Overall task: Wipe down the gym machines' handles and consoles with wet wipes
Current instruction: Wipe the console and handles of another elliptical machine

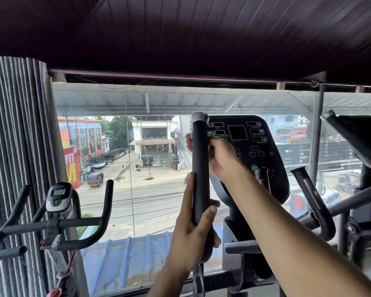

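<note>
Hands: 2, both on 1 upright black handle (200, 168) | left hand (191, 232) grips low | right hand (221, 159) grips high, wipe (210, 139) barely showing | consoles: 1 (251, 146) just behind handle, 1 small (58, 196) on bike, left

Counts: 2 bare hands, left hand (191, 234) and right hand (222, 159), both on 1 upright black handle (200, 168). 1 large dark console (255, 146) behind it. 1 small grey bike display (58, 197) on 1 set of black handlebars (84, 221) at left. 1 second moving handle (313, 196) at right. 1 window pane (159, 189).
</note>
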Available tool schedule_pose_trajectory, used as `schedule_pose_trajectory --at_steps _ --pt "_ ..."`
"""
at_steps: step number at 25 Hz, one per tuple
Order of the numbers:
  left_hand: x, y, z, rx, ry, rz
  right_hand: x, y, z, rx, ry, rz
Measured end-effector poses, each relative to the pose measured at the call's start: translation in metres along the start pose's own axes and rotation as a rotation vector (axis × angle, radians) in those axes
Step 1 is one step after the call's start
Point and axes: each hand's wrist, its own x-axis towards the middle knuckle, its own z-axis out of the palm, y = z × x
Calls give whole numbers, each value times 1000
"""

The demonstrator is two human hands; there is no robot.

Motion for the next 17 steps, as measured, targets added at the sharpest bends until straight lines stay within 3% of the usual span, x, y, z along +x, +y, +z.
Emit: schedule_pose_trajectory --at_steps 4,10,14,17 --pt "-1 1 3 -4 4 -21 0 11 -1 189 -138 82" --pt "-1 -1 3 22 22 -35 16 7 13 306 -111 33" --pt "-2 -2 3 34 23 -26 -8 17 -12 88 -107 96" --pt "-1 -5 4 27 55 -6 -18 14 -37 -287 -68 -55"
